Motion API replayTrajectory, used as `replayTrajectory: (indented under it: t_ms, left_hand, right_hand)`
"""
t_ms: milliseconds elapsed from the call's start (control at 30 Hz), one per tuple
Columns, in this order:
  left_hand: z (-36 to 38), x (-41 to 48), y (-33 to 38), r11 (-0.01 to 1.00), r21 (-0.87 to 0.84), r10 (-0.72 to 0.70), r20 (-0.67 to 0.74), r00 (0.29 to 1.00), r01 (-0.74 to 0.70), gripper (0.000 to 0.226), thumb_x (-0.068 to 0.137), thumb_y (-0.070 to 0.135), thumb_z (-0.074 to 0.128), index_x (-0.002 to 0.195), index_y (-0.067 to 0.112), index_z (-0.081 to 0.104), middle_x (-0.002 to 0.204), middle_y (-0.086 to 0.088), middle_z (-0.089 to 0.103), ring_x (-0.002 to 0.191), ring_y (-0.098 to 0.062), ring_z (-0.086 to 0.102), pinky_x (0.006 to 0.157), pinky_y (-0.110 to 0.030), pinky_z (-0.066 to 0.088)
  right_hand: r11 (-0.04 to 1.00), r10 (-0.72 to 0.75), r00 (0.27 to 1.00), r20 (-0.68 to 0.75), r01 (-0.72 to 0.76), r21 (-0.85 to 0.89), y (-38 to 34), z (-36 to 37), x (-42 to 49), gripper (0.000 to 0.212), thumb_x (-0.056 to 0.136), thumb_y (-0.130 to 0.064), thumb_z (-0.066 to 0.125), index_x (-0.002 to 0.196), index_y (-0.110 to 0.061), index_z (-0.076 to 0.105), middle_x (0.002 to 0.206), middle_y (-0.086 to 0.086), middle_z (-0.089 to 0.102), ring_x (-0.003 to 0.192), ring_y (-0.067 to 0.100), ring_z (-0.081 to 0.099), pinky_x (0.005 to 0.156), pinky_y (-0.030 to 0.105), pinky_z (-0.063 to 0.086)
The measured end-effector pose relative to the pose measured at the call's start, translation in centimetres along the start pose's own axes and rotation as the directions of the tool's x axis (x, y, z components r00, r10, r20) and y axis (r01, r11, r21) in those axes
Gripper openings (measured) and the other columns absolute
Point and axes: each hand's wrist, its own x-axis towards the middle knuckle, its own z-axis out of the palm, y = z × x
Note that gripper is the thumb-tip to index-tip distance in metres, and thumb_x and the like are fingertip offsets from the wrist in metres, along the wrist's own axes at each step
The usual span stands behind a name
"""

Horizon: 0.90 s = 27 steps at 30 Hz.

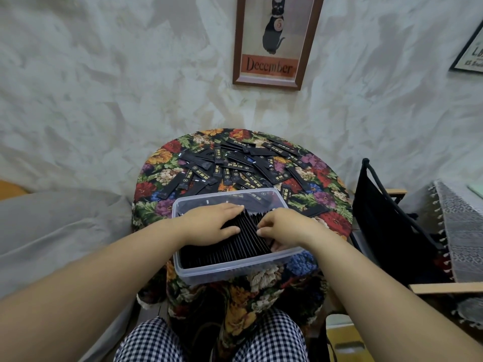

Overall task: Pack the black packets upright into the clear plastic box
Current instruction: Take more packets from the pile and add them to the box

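A clear plastic box (235, 271) stands at the near edge of a small round table. Inside it a row of black packets (224, 253) stands upright on edge, packed tight. My left hand (211, 222) lies flat with straight fingers across the tops of the packets on the left. My right hand (283, 228) is over the right part of the row, its fingers curled down among the packets and gripping some of them. Several loose black packets (235, 165) with gold print lie scattered flat on the table behind the box.
The table wears a dark floral cloth (326, 205) that hangs over its edge. A black bag (386, 226) hangs on a chair frame to the right. A grey cushion (52, 231) is at the left. A framed cat picture (274, 40) hangs on the wall.
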Motion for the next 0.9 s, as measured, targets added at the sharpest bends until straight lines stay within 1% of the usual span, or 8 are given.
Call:
replayTrajectory:
  t_ms: [167, 267, 333, 400, 533, 633, 767, 900]
  left_hand:
    - [0.2, -0.2, 0.0, 0.997, 0.053, 0.054, 0.004, 0.999, -0.054, 0.064, 0.100, 0.043, 0.031, 0.151, 0.020, 0.001, 0.159, 0.007, -0.007, 0.146, -0.010, 0.003, 0.116, -0.027, 0.004]
    - [0.3, -0.1, 0.5, 0.982, 0.144, 0.122, 0.004, 0.992, -0.122, 0.062, 0.101, 0.044, 0.024, 0.151, 0.019, -0.003, 0.157, 0.004, -0.015, 0.145, -0.011, -0.011, 0.114, -0.026, -0.009]
    - [0.4, 0.1, 0.9, 0.970, 0.189, 0.146, 0.039, 0.988, -0.151, 0.061, 0.101, 0.045, 0.020, 0.151, 0.019, -0.004, 0.157, 0.002, -0.017, 0.144, -0.012, -0.016, 0.114, -0.029, -0.012]
    - [0.6, 0.5, 1.1, 0.966, 0.200, 0.148, 0.081, 0.986, -0.161, 0.061, 0.101, 0.046, 0.018, 0.151, 0.020, -0.005, 0.157, 0.002, -0.017, 0.144, -0.013, -0.017, 0.117, -0.032, -0.011]
    - [0.9, 0.7, 1.1, 0.970, 0.175, 0.159, 0.066, 0.985, -0.169, 0.061, 0.100, 0.048, 0.022, 0.151, 0.023, 0.001, 0.159, 0.004, -0.010, 0.145, -0.014, -0.014, 0.118, -0.033, -0.007]
    - [0.8, 0.7, 1.2, 0.971, 0.141, 0.192, 0.008, 0.981, -0.192, 0.058, 0.100, 0.046, 0.027, 0.151, 0.023, 0.012, 0.159, 0.004, 0.001, 0.145, -0.014, -0.010, 0.118, -0.031, -0.006]
    - [0.7, 1.1, 1.3, 0.970, 0.036, 0.242, -0.056, 0.969, -0.240, 0.049, 0.099, 0.040, 0.036, 0.144, 0.022, 0.032, 0.156, 0.004, 0.020, 0.146, -0.013, -0.001, 0.115, -0.027, 0.000]
    - [0.8, 1.3, 1.4, 0.965, 0.034, 0.262, -0.087, 0.961, -0.260, 0.045, 0.099, 0.038, 0.039, 0.140, 0.022, 0.038, 0.146, 0.001, 0.034, 0.143, -0.016, 0.014, 0.112, -0.026, 0.011]
  right_hand:
    - [0.996, -0.005, 1.000, 0.013, 0.006, -0.094, -0.5, 0.0, 0.0, 0.031, 0.099, -0.024, 0.049, 0.124, -0.009, 0.058, 0.081, 0.006, 0.066, 0.072, 0.020, 0.066, 0.068, 0.024, 0.052]
    - [0.984, -0.029, 1.000, -0.003, 0.028, -0.176, -0.4, -0.3, -0.2, 0.031, 0.095, -0.029, 0.055, 0.115, -0.006, 0.062, 0.097, 0.010, 0.072, 0.083, 0.023, 0.069, 0.077, 0.031, 0.052]
    - [0.982, -0.039, 0.999, 0.029, 0.044, -0.186, -0.2, -0.5, -0.4, 0.032, 0.091, -0.031, 0.063, 0.111, -0.006, 0.065, 0.094, 0.007, 0.072, 0.080, 0.018, 0.069, 0.073, 0.027, 0.051]
    - [0.981, -0.052, 0.997, 0.049, 0.060, -0.183, 0.3, -0.5, -0.4, 0.033, 0.086, -0.030, 0.068, 0.110, -0.006, 0.066, 0.086, 0.002, 0.071, 0.073, 0.012, 0.065, 0.067, 0.024, 0.049]
    - [0.997, -0.045, 0.997, 0.058, 0.048, -0.054, 1.0, -0.5, -0.2, 0.035, 0.084, -0.023, 0.072, 0.115, -0.009, 0.062, 0.092, 0.004, 0.072, 0.077, 0.012, 0.068, 0.082, 0.031, 0.055]
    - [0.998, -0.044, 0.995, 0.084, 0.041, 0.047, 1.3, -0.5, 0.0, 0.039, 0.083, -0.019, 0.073, 0.119, -0.010, 0.060, 0.087, 0.001, 0.072, 0.076, 0.010, 0.070, 0.082, 0.030, 0.056]
    - [0.999, -0.049, 0.997, 0.059, 0.048, 0.018, 1.4, -0.3, 0.2, 0.036, 0.083, -0.022, 0.073, 0.116, -0.013, 0.062, 0.092, 0.004, 0.073, 0.077, 0.011, 0.071, 0.079, 0.028, 0.056]
    - [0.997, -0.060, 0.998, -0.005, 0.060, -0.043, 1.0, -0.2, -0.5, 0.024, 0.082, -0.026, 0.073, 0.103, -0.016, 0.066, 0.090, 0.003, 0.072, 0.083, 0.016, 0.069, 0.074, 0.028, 0.054]
